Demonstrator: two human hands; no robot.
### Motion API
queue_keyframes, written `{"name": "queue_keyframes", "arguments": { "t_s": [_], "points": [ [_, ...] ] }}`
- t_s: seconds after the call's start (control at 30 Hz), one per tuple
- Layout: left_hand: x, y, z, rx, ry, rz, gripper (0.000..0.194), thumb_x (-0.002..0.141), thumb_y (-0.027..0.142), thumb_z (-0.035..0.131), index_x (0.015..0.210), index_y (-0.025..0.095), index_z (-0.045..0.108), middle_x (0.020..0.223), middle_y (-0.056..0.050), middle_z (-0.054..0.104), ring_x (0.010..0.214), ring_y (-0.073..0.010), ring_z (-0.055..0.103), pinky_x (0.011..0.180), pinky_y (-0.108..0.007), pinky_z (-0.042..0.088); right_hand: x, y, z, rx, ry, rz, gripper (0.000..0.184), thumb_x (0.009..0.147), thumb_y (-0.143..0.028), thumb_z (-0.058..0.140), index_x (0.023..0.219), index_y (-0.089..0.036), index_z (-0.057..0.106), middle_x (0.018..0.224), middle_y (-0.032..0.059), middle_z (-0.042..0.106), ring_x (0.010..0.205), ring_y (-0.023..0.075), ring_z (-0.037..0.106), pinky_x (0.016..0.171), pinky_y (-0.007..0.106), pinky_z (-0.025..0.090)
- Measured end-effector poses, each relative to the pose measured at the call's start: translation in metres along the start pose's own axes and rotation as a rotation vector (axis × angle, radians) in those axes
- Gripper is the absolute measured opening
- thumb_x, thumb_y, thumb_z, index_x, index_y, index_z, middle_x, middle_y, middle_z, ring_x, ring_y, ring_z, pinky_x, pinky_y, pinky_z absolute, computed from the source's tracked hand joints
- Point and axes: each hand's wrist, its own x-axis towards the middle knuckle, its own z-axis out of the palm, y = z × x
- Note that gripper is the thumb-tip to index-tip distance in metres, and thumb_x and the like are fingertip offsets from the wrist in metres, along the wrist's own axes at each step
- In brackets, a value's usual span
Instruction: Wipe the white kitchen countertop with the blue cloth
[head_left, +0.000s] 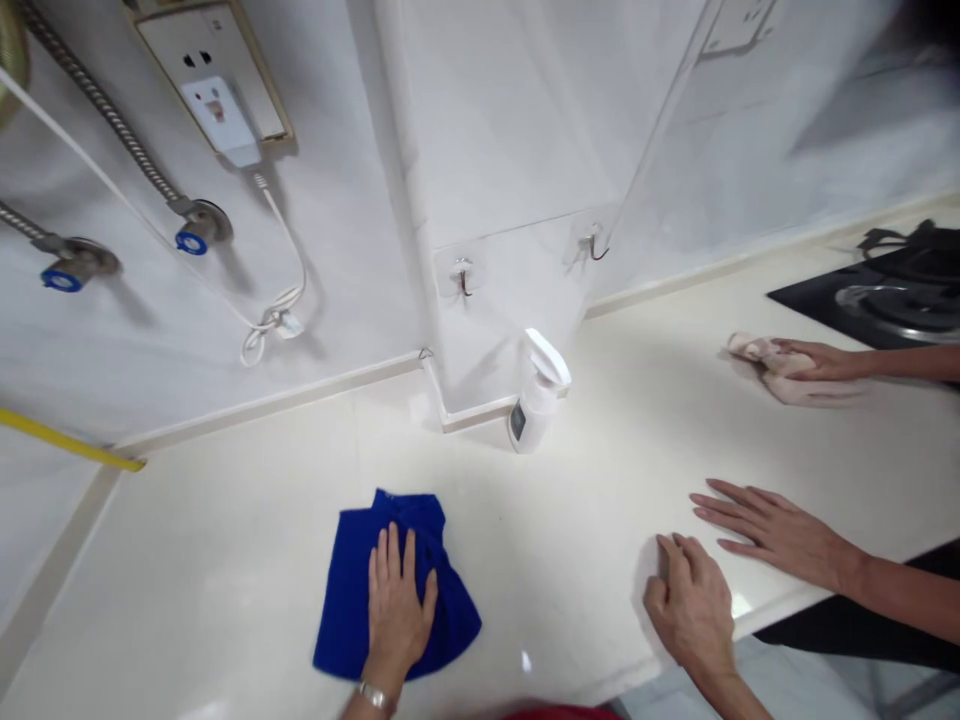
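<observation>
My left hand (396,610), with a metal-banded watch (373,694) on its wrist, lies flat on a blue cloth (345,590) spread over the pale countertop (240,540). Its fingers are stretched out and press the cloth down without gripping it. Near the counter's front edge, my right hand (694,605) rests with its fingers curled in, and nothing shows inside it. A white pump bottle (534,405) stands upright by the corner of the wall column, beyond both hands and between them.
At the right, another person's hand (814,370) holds a pale cloth (787,385), blurred by motion; that person's other hand (787,535) lies flat near mine. Behind is a black gas hob (862,295). Wall hooks (463,280), a plugged-in cord (285,215), valves (202,228) and a yellow pipe (71,440) line the wall.
</observation>
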Motion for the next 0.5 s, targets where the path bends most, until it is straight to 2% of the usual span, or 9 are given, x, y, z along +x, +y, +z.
{"name": "queue_keyframes", "arguments": {
  "t_s": [0.1, 0.23, 0.5],
  "points": [
    [0.057, 0.008, 0.002, -0.071, -0.053, 0.031, 0.060, 0.097, 0.043, 0.035, 0.153, 0.023, 0.027, 0.165, -0.011, 0.025, 0.153, -0.0258, 0.021, 0.124, -0.052, 0.031, 0.000, -0.002, 0.000, 0.007, 0.006, 0.012, 0.051, 0.086, -0.021, 0.042, 0.136, -0.011, 0.043, 0.135, 0.0200, 0.049, 0.133, 0.0379, 0.043, 0.107, 0.056, 0.042],
    [0.121, 0.011, 0.009, -0.154, -0.041, -0.027, 0.057, 0.098, 0.043, 0.031, 0.151, 0.024, 0.032, 0.164, -0.010, 0.026, 0.154, -0.0250, 0.019, 0.126, -0.052, 0.025, 0.000, -0.003, 0.001, 0.029, 0.007, 0.033, 0.049, 0.087, -0.022, 0.039, 0.135, -0.012, 0.045, 0.135, 0.0190, 0.049, 0.134, 0.0371, 0.043, 0.109, 0.056, 0.042],
    [0.219, 0.009, 0.022, -0.204, 0.012, -0.100, 0.052, 0.097, 0.033, 0.033, 0.147, 0.024, 0.041, 0.162, -0.007, 0.034, 0.152, -0.0255, 0.025, 0.126, -0.051, 0.025, -0.001, 0.004, 0.009, 0.037, 0.028, 0.005, 0.051, 0.088, -0.024, 0.040, 0.138, -0.015, 0.042, 0.135, 0.0192, 0.048, 0.130, 0.0385, 0.047, 0.103, 0.056, 0.047]
  ]
}}
